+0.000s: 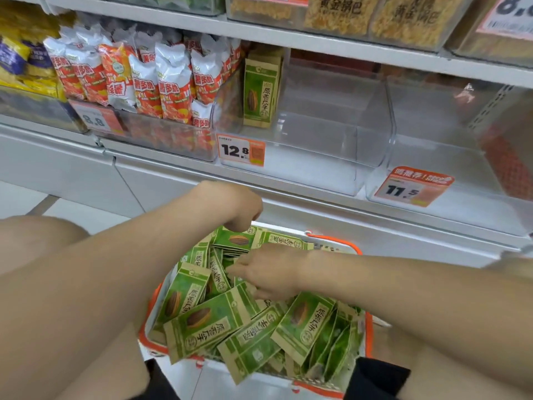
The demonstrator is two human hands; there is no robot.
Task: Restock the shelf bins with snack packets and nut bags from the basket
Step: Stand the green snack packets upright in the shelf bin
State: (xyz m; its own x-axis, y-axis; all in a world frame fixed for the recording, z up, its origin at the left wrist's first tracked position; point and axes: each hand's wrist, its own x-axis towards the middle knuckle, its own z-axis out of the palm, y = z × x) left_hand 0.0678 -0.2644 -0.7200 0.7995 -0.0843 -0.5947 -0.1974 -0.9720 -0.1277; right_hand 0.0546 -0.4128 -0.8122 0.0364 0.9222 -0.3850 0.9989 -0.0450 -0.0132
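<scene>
Green nut bags (202,321) lay heaped in the basket (356,249); left hand (239,209) pinched one at the far rim, right hand (268,272) rested flat-fingered on the pile. Tugging one free might have dragged slippery neighbours over the edge.

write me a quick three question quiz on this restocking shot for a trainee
1. What price is on the price tag of the clear bin that holds the standing green nut bags?
2. True or false: that bin is packed full.
3. The basket is filled with: A) red-and-white snack packets B) green nut bags C) yellow packets.
Key: 1) 12.8. 2) False, only a few bags stand at its left side. 3) B.
</scene>
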